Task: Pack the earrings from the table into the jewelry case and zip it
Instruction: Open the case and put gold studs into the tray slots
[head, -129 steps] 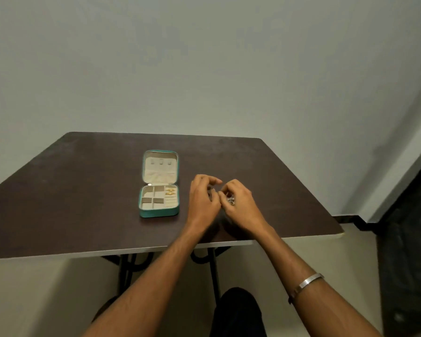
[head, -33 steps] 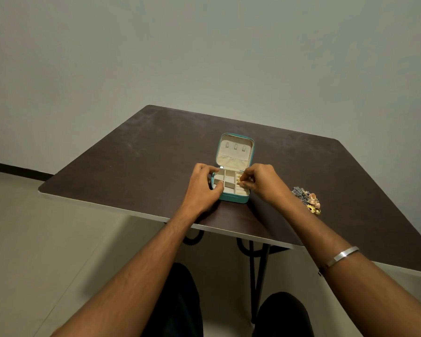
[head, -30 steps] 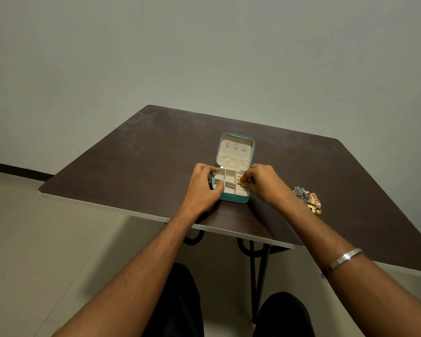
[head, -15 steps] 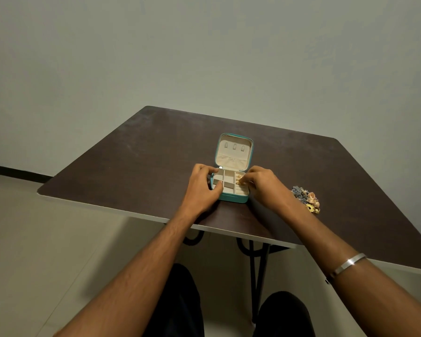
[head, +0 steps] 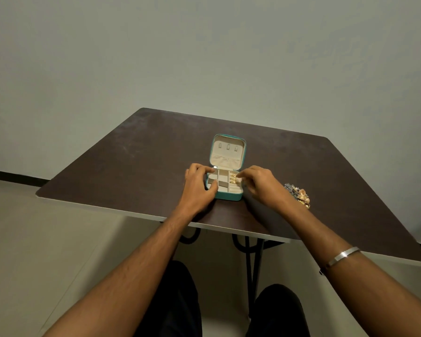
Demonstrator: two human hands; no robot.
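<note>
dark table (head: 136, 161) under both hands, wall behind. teal jewelry case (head: 225, 190) open flat between the hands, lid (head: 227, 150) laid back on the far side of them, zip undone.

left hand (head: 198, 186) curled round the case's left edge, thumb at the near corner and fingers along the far corner, steadying it. right hand (head: 260, 182) just right of the case, fingertips (head: 241, 175) drawn together over the right-hand slot rows, at the gold earrings (head: 233, 178) there; cannot tell whether pinching one or only nudging it into the slot.

seems the packing step, mid-way: seating an earring in the padded rows. next likely calls for reaching back past the right wrist to the pile, picking one small piece cleanly out of a tangle, and keeping the case pinned meanwhile. closing and zipping not yet due.

inside the case: a few gold earrings in the right column nearest the right fingertips; the square compartments nearer the left hand look bare. lid lining shows three small tabs, nothing hanging on them.

loose earrings (head: 298, 194) heaped on the table just behind the right wrist, dark and gold pieces mixed, not yet packed.
</note>
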